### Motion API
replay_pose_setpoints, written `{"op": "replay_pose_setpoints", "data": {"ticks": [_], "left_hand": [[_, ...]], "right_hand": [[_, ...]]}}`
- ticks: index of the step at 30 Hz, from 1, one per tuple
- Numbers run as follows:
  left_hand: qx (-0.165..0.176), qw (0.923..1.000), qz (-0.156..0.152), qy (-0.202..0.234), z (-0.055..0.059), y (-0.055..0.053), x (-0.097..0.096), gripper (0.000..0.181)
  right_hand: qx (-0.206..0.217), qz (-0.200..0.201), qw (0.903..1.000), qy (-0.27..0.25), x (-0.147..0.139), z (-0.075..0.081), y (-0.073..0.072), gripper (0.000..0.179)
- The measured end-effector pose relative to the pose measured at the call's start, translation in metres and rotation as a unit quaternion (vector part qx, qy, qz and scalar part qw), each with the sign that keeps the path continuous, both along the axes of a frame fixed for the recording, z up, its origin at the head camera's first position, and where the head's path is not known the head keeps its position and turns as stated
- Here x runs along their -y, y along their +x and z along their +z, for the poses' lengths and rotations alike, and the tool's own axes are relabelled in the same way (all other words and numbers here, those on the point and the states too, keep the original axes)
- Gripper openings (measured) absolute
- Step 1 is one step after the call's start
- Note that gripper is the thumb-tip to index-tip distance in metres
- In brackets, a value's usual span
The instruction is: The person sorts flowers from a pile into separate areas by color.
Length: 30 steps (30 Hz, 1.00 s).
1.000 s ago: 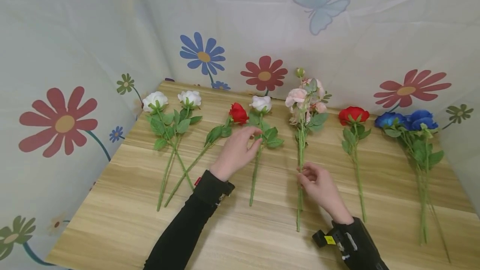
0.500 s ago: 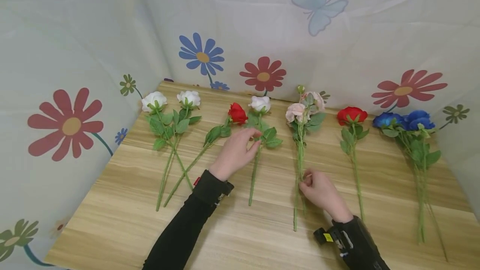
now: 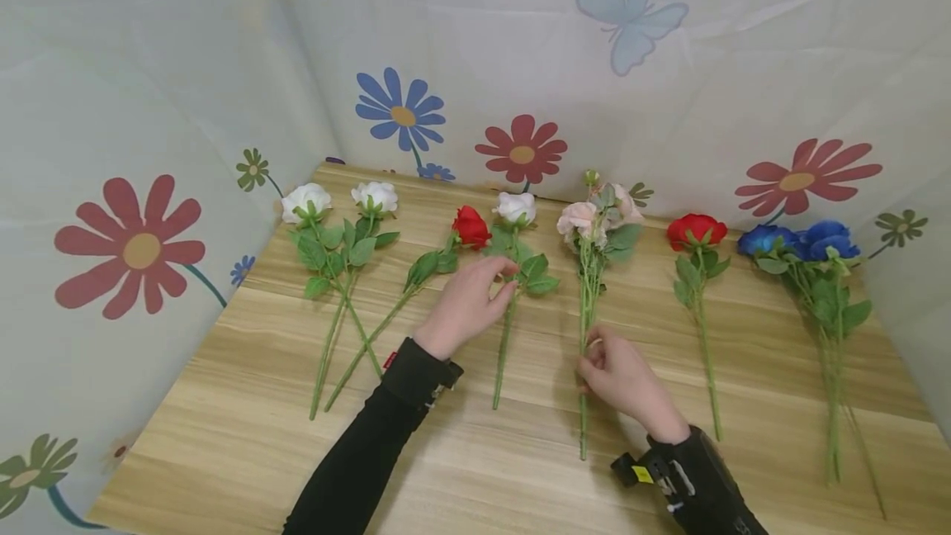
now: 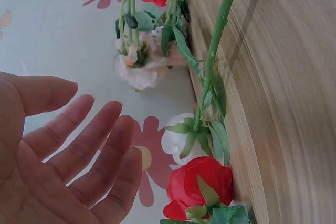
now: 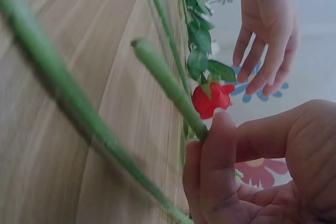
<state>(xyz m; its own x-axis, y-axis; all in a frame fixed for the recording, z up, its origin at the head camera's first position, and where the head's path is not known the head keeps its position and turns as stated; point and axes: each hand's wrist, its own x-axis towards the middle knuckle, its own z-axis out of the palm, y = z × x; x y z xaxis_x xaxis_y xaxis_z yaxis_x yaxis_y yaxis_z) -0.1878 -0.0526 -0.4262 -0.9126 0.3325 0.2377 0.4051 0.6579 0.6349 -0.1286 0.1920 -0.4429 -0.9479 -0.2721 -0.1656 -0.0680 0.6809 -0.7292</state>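
Observation:
Between thumb and fingertips, my right hand pinches a stem of the pale pink flowers, right of centre in the head view. In the right wrist view that pinched green stem has its cut end free, while a second stem runs beside it. My left hand hovers over the stem of a white rose with relaxed fingers and holds nothing. A red rose lies just beyond that hand; the left wrist view shows the open palm apart from the flowers.
Two white roses with crossing stems lie at the left of the wooden table. Farther right are another red rose and blue flowers. A printed cloth hangs behind and at the sides.
The pink flower heads have come lower and shifted slightly left, with my right hand moving a little left too. My left hand stays in place.

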Motion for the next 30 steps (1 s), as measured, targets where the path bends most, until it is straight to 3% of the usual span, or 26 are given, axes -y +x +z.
{"op": "replay_pose_setpoints", "data": {"ticks": [9, 20, 30], "left_hand": [[0.0, 1.0, -0.002, -0.002, 0.0, 0.0, 0.001, 0.022], [0.008, 1.0, 0.0, -0.002, 0.002, 0.001, 0.004, 0.023], [0.009, 0.9999, -0.004, -0.004, 0.002, 0.0, 0.005, 0.023]], "right_hand": [[0.023, -0.005, 0.9997, 0.011, 0.002, -0.009, -0.005, 0.024], [0.062, -0.042, 0.9955, 0.057, -0.01, -0.01, -0.011, 0.037], [0.04, -0.052, 0.9919, 0.108, -0.017, -0.009, -0.021, 0.056]]}}
